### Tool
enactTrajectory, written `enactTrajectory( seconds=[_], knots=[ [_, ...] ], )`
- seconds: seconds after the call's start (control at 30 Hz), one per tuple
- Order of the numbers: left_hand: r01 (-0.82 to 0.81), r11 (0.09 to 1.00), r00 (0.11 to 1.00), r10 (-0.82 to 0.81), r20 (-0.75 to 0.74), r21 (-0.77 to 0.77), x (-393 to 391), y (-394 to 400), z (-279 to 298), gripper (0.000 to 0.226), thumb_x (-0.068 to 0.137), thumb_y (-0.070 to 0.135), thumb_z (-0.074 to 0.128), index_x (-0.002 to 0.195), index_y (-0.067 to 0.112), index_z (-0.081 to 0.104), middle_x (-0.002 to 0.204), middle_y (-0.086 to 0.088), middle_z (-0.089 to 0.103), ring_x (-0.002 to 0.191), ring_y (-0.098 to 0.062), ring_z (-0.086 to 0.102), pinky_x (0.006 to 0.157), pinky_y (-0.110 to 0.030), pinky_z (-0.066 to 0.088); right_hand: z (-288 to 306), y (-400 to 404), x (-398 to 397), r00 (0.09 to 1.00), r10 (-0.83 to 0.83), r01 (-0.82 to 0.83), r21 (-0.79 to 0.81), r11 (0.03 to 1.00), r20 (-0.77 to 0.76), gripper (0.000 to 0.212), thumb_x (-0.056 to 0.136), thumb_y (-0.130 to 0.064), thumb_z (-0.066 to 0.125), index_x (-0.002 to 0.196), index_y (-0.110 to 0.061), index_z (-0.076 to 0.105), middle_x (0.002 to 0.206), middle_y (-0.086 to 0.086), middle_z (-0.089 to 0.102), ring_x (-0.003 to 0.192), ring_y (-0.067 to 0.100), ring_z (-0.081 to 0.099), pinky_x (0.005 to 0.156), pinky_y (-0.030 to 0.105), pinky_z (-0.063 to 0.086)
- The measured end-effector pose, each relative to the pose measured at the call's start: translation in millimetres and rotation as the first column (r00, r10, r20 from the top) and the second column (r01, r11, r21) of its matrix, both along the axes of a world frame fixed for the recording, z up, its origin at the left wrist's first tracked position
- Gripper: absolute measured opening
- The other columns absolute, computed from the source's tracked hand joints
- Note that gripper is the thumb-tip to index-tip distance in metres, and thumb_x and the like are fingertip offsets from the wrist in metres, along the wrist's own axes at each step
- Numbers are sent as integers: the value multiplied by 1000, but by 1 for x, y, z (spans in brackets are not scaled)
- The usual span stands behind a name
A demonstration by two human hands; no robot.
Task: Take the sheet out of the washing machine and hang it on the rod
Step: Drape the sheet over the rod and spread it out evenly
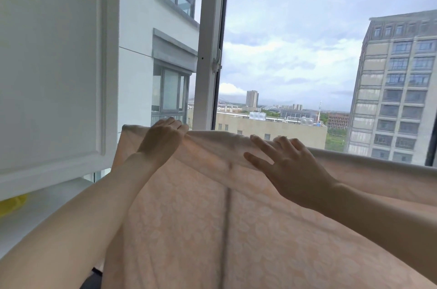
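Pale peach sheet against white frames and a grey-blue sky

The sheet (189, 229) is coloured a pale peach-pink and is patterned all over with faint, lighter floral blotches; a darker seam line is seen down its middle. The cabinet door (52, 64) and window frame (210, 40) are painted white. A yellow object (11, 204) is glimpsed under the cabinet. The high-rise building (397, 90) outside is grey-beige.

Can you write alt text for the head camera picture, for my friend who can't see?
Two bare hands, left hand and right hand, rest on a peach patterned sheet draped in front of a window showing buildings.
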State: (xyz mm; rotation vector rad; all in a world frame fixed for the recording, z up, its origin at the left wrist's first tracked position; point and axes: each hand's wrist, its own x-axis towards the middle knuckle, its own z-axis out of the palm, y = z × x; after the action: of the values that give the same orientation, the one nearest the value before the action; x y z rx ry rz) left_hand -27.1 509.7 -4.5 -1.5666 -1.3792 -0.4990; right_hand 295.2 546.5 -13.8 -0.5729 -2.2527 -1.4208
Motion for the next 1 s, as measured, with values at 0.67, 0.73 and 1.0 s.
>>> enactTrajectory(
  seconds=[0.67,0.73,1.0],
  knots=[
    [33,997,999,-33,1,-66,-29,1,-31,25,79,-9,56,98,6,62,119,-22,65,98,-40,68,85,-55,54,-2,10,-95,991,-46,41,-38,998,-127,70,79,-28,68,142,-9,44,138,21,50,110,40,58,84,49,51],
    [17,998,1000,-16,18,-56,-29,3,-33,24,80,-6,63,100,7,62,120,-20,66,98,-39,68,84,-52,56,1,13,-117,989,-75,69,-48,996,-125,72,76,-33,74,139,-10,48,136,18,54,111,39,60,82,49,52],
    [90,995,994,-92,62,40,-37,2,-39,30,78,-1,73,105,8,64,120,-16,67,103,-36,67,91,-50,53,8,20,-165,993,-111,109,-28,994,-39,59,84,-18,60,141,-14,45,126,13,62,94,33,66,78,43,52]
  ],
)
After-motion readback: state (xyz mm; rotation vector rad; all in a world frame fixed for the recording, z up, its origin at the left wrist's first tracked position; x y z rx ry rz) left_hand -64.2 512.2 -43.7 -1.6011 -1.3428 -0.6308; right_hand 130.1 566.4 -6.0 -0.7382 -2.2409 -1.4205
